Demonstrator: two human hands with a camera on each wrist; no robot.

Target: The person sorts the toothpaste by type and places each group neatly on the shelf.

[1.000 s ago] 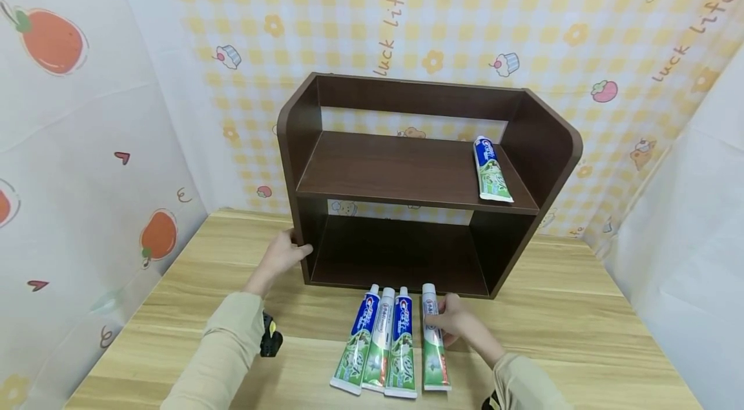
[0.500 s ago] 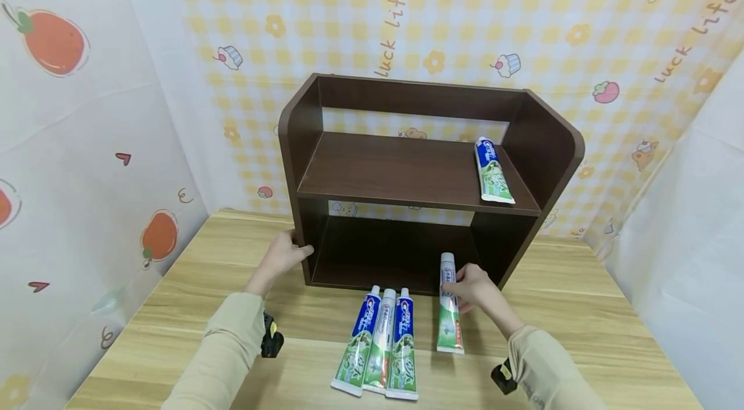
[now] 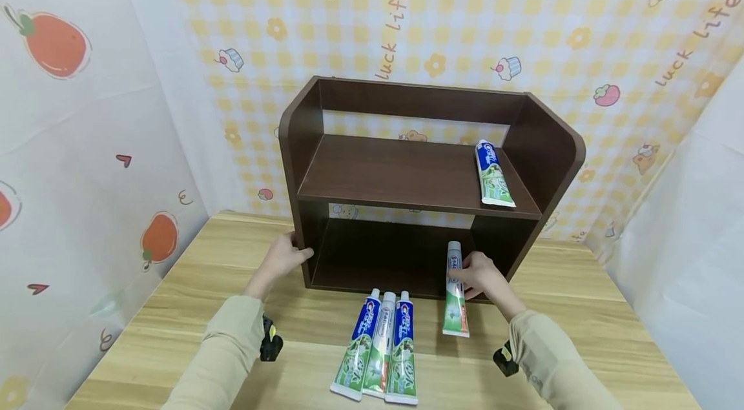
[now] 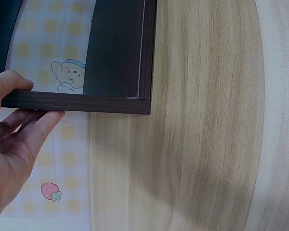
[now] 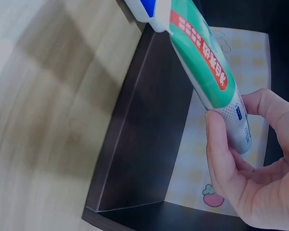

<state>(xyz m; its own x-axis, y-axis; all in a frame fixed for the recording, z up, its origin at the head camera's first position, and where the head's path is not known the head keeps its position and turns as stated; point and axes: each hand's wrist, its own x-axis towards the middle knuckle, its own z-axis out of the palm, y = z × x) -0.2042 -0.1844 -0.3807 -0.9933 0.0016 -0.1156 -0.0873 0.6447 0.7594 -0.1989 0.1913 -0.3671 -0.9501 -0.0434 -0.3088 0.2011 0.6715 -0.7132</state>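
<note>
Now the tube is off the bench — lifted toward the shelf unit's lower opening.
I see the shelf unit (image 3: 407, 190) steadied by my left hand (image 3: 281, 258), whose grip clasps its side panel; my right hand (image 3: 479, 274) has raised the toothpaste tube (image 3: 455, 290) from the row of three tubes (image 3: 380, 352), its grip clamped near the cap end — tail hanging down.

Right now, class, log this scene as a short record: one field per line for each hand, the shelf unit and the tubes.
Left hand: grips the shelf unit's left side panel
Right hand: holds one toothpaste tube, cap toward the lower shelf
Shelf unit: dark brown, two levels, on a wooden table
Upper shelf: one tube, right end
Table: three tubes side by side
</note>
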